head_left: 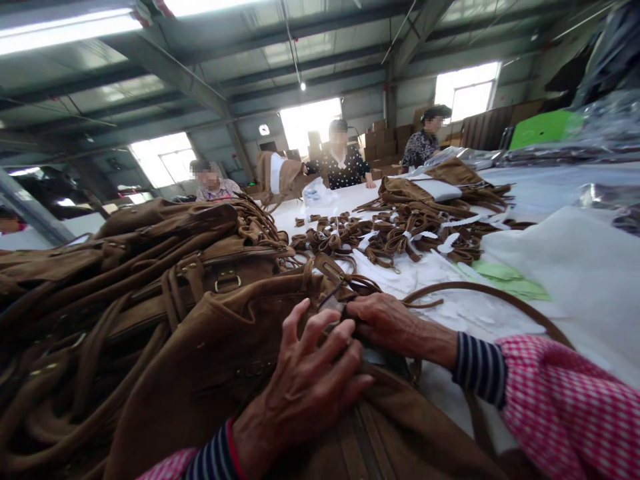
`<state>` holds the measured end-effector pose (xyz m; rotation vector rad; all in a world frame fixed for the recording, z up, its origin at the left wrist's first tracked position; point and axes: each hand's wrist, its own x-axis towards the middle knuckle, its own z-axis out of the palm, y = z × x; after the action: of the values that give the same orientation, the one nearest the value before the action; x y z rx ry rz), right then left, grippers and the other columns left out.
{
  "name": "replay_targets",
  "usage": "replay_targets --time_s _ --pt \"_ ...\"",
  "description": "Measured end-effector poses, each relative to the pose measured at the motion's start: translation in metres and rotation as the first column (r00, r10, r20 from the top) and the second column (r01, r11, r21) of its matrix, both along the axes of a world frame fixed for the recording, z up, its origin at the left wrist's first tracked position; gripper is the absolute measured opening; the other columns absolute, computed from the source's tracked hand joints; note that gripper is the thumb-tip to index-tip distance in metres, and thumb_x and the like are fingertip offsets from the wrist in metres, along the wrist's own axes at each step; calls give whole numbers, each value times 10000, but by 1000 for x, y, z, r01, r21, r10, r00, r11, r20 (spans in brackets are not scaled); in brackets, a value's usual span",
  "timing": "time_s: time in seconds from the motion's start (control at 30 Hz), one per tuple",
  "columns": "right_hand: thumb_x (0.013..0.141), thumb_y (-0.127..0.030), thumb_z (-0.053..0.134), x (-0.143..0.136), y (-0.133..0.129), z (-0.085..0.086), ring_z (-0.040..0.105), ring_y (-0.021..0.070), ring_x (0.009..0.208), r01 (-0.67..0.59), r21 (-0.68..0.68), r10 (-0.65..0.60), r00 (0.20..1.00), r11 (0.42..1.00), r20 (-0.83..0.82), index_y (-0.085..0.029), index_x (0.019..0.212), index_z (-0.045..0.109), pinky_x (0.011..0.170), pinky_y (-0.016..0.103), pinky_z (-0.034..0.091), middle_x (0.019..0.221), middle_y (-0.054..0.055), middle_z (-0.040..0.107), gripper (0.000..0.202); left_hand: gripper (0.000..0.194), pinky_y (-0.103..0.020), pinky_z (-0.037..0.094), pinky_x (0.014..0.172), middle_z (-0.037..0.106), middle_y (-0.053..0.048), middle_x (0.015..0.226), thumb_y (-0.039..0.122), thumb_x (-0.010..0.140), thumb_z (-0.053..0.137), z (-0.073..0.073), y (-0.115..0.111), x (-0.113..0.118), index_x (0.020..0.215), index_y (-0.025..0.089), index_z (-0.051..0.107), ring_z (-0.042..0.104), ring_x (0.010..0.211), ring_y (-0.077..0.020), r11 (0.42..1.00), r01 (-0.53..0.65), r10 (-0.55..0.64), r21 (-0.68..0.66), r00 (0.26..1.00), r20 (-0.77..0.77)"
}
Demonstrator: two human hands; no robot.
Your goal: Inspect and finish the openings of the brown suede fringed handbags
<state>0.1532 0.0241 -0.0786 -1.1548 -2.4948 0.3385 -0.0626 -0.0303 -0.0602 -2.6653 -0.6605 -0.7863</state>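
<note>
A large brown bag [220, 353] with leather-like trim lies right before me. My left hand [310, 373] is bent over its upper part, fingers somewhat apart, the lower fingers and thumb curled at the bag's material. Close beside its fingertips, my right hand [390, 323] is closed in a pinch at the bag's mouth; what sits between its fingers is dark and mostly hidden. Just beyond both hands, a brown tab [329, 268] and a thin dark cord [331, 295] show. A brown strap [480, 288] loops off to the right.
More brown bags [125, 253] are piled at the left. Bundled brown straps [400, 230] and white scraps cover the table's middle. White sheeting [590, 267] and light-green sheets [510, 279] lie at the right. Several people, including one in a dotted top [347, 170], are across the table.
</note>
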Motion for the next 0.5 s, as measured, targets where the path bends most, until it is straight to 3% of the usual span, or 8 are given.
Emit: replay_targets --time_s 0.1,0.17,0.23,0.3,0.4,0.5 --pt "850 -56 541 22 0 2 610 157 787 40 36 -31 974 999 -224 -148 878 675 724 260 407 854 38 684 165 231 -547 300 1180 738 -79 1192 231 921 706 0 -7 -5 1140 167 673 590 1191 -265 987 61 -71 146 995 66" --pt "859 -89 567 45 -6 7 605 153 769 118 -4 -111 929 993 -353 -152 874 694 721 263 419 839 27 687 142 184 -501 354 1147 754 -69 1107 229 920 706 1 -12 -4 1090 164 681 626 1110 -237 987 96 -107 127 991 83" --pt "874 -150 598 68 -17 11 604 157 751 183 -88 -203 891 979 -407 -157 867 712 704 269 427 811 20 694 114 205 -473 386 1107 750 -56 1101 328 946 690 3 -14 -1 1089 182 679 634 1081 -231 997 79 -79 -13 996 37" --pt "881 -191 613 89 -31 11 611 168 763 206 -155 -252 878 966 -406 -162 877 722 713 280 443 820 23 706 114 333 -467 393 1094 725 -47 1218 457 977 630 4 -15 4 1208 219 653 611 1156 -241 983 25 -39 -184 997 -73" --pt "883 -197 607 107 -52 9 615 177 800 191 -171 -243 894 967 -377 -172 875 708 752 294 462 867 33 704 105 467 -483 364 1130 639 -31 1404 523 1007 543 5 -13 9 1410 286 542 511 1328 -250 947 -35 -31 -319 979 -200" --pt "867 -154 580 105 -69 11 612 183 838 137 -148 -176 939 979 -296 -180 942 696 792 309 466 918 40 684 140 436 -478 365 1119 641 -29 1373 509 1007 549 11 -10 16 1385 291 551 485 1322 -249 917 -51 -41 -395 974 -221"
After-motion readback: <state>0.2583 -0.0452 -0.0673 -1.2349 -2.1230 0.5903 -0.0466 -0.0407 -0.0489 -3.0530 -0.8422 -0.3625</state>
